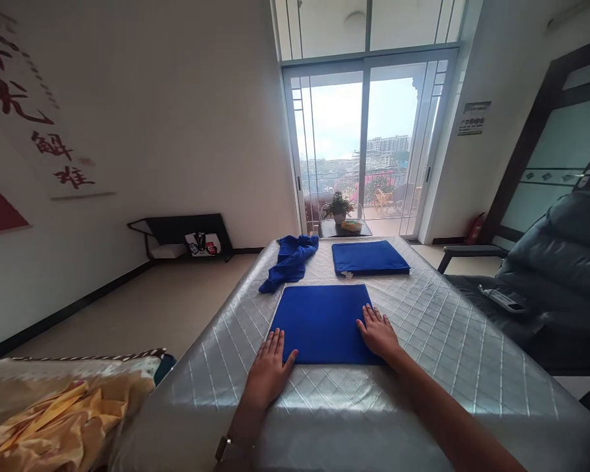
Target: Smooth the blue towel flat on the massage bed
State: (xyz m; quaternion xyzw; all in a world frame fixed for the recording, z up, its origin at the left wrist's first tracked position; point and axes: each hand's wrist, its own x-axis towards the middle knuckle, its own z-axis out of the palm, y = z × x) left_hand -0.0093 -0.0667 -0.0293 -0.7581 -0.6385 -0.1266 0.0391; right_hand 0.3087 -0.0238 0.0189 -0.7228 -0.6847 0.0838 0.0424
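A flat blue cloth (324, 321), folded into a rectangle, lies on the silver quilted mattress (452, 341) in front of me. My left hand (271, 367) rests flat at its near left corner, fingers stretched out and thumb on the cloth's edge. On the cloth's right edge lies my right hand (378, 333), palm down with its fingers extended. Farther back sits a stack of folded blue cloths (370, 257) with a small white tag at its near edge. A crumpled blue cloth (291, 262) lies to the left of that stack.
Yellow fabric (54, 419) lies heaped on a bed at the lower left. A dark armchair (555, 275) stands to the right. Behind the mattress, a small table (329, 229) holds a potted plant (339, 206) before glass sliding doors. A black rack (187, 229) stands by the left wall.
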